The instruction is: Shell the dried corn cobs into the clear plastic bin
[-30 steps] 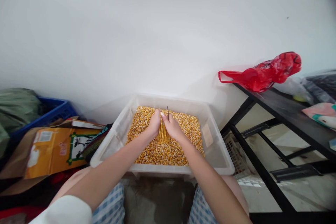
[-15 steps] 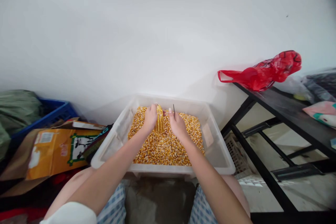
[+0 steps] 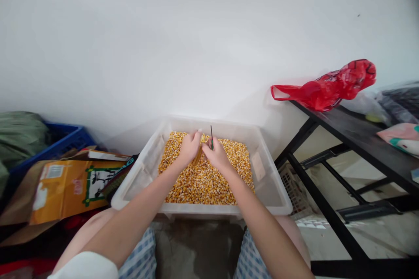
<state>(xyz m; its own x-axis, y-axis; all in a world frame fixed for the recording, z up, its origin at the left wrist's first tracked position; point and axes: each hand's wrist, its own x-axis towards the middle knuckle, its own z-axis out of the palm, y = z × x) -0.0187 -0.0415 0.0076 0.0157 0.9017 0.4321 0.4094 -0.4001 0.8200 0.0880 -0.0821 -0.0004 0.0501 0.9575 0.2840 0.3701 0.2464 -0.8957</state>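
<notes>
My left hand (image 3: pixel 189 147) is closed around an ear of corn (image 3: pixel 197 157), which it partly covers. Beside it, my right hand (image 3: pixel 217 154) grips a thin screwdriver (image 3: pixel 211 132) with a dark shaft pointing up and a bit of green handle showing. The right fingertips are close against the ear; whether they touch it I cannot tell. Both hands are above loose yellow and whitish corn kernels (image 3: pixel 203 187), spread inside a translucent plastic bin (image 3: pixel 271 183) that stands between my knees.
A white wall rises behind the bin. To the left are a yellow cardboard box (image 3: pixel 65 187) and a blue crate (image 3: pixel 70 139). On the right, a black-framed table (image 3: pixel 369 139) carries a red plastic bag (image 3: pixel 327 89); a pale basket (image 3: pixel 294 189) is under it.
The right hand has moved left and in against the ear, with the screwdriver. The ear has been turned and is now more covered by the hands.
</notes>
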